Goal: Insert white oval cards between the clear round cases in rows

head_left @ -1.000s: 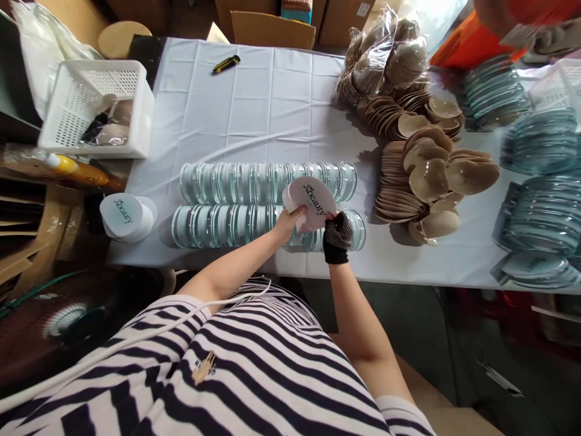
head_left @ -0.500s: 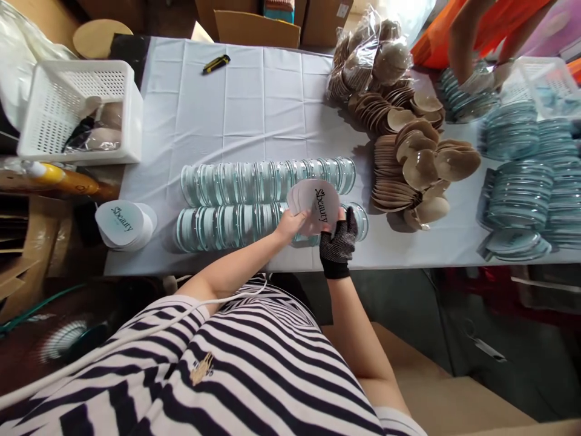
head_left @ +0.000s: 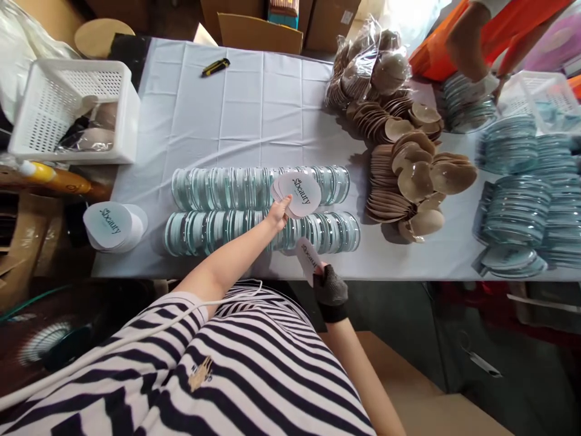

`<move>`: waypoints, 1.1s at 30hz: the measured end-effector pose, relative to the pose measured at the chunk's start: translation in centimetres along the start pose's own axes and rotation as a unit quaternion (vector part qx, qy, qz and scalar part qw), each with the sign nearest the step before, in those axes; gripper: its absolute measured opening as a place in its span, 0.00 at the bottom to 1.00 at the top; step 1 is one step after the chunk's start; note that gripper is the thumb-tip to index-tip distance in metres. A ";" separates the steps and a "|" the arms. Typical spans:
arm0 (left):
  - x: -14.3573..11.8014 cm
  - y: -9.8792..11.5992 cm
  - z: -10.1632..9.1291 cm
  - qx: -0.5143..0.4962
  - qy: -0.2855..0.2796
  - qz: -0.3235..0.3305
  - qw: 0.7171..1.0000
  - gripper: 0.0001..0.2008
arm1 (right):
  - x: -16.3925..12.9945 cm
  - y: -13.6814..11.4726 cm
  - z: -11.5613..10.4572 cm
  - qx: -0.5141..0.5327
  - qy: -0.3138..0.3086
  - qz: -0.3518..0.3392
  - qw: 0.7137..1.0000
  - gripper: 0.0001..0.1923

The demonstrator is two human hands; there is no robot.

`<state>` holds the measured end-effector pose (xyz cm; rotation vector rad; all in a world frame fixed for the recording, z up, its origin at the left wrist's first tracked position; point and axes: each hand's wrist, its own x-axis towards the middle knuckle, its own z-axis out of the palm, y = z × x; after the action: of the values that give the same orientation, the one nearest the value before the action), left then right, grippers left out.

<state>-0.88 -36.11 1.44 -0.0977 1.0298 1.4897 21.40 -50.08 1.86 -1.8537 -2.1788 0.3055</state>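
My bare left hand (head_left: 278,213) is closed on a small fan of rounded white cards (head_left: 305,194) printed "beauty", held over the far row of clear plastic cases (head_left: 227,189). My right hand (head_left: 331,286), in a dark fingerless glove, pinches a single card (head_left: 307,257) at the table's front edge, tilted and seen at an angle. The near row of cases (head_left: 218,233) stands on edge below my left forearm and hand. Another stack of the same printed cards (head_left: 109,224) lies at the table's left end.
Brown moulded cups (head_left: 415,175) pile up right of the rows, some in a clear bag (head_left: 370,66). Stacked clear cases (head_left: 515,206) fill the right end, where a co-worker's arm (head_left: 467,42) reaches in. A white basket (head_left: 127,115) and a yellow-black cutter (head_left: 215,67) lie left.
My hands have moved apart. My right hand has drawn one card off towards the front edge, while the left keeps the fan and has shifted slightly left.
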 end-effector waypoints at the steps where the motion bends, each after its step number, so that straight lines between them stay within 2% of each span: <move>1: 0.0 -0.1 -0.2 -0.002 0.001 0.002 1.000 0.15 | 0.1 -0.7 1.3 -0.011 -0.031 -0.016 0.999 0.16; 3: -0.2 -0.3 -0.5 0.000 -0.007 0.008 1.000 0.14 | 1.6 -2.2 3.5 -0.030 -0.088 -0.030 0.995 0.16; 5: -0.3 -0.4 -0.8 0.004 -0.021 0.016 1.000 0.14 | 4.0 -3.5 4.5 -0.046 -0.151 -0.030 0.987 0.16; 7: -0.3 -0.5 -0.9 0.007 -0.030 0.023 0.999 0.14 | 5.9 -4.2 4.3 -0.057 -0.199 -0.014 0.978 0.18; 10: -0.2 -0.6 -1.0 0.012 -0.033 0.024 0.999 0.16 | 6.9 -4.5 2.8 -0.064 -0.248 0.018 0.967 0.18; 13: -0.2 -0.7 -1.2 0.014 -0.042 0.008 0.999 0.17 | 6.9 -4.7 2.2 -0.055 -0.263 0.030 0.963 0.16; 18: -0.3 -0.9 -1.8 0.018 -0.052 0.003 0.998 0.18 | 7.3 -5.4 4.4 -0.038 -0.247 0.024 0.968 0.16; 21: -0.2 -1.1 -1.9 0.024 -0.053 0.016 0.998 0.18 | 7.0 -5.3 5.6 0.046 -0.285 0.063 0.955 0.12; 24: -0.2 -1.5 -1.6 0.031 -0.066 0.038 0.997 0.17 | 6.8 -4.7 5.6 0.186 -0.350 0.091 0.914 0.14; 25: -0.2 -1.6 -1.4 0.035 -0.070 0.042 0.996 0.17 | 7.1 -4.4 5.3 0.220 -0.353 0.095 0.904 0.16; 27: -0.3 -1.8 -1.1 0.042 -0.070 0.046 0.996 0.16 | 8.0 -3.8 4.2 0.249 -0.307 0.111 0.912 0.19; 30: -0.9 -1.9 -1.2 0.053 -0.085 0.050 0.994 0.18 | 10.3 -3.0 1.6 0.216 -0.144 0.140 0.956 0.25; 33: -2.1 -2.0 -2.0 0.066 -0.115 0.052 0.990 0.17 | 11.6 -3.7 -0.3 0.199 -0.005 0.117 0.973 0.31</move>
<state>0.26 -39.26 0.48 0.2209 0.9535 1.4824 16.34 -39.20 4.11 -1.8683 -1.7390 0.7399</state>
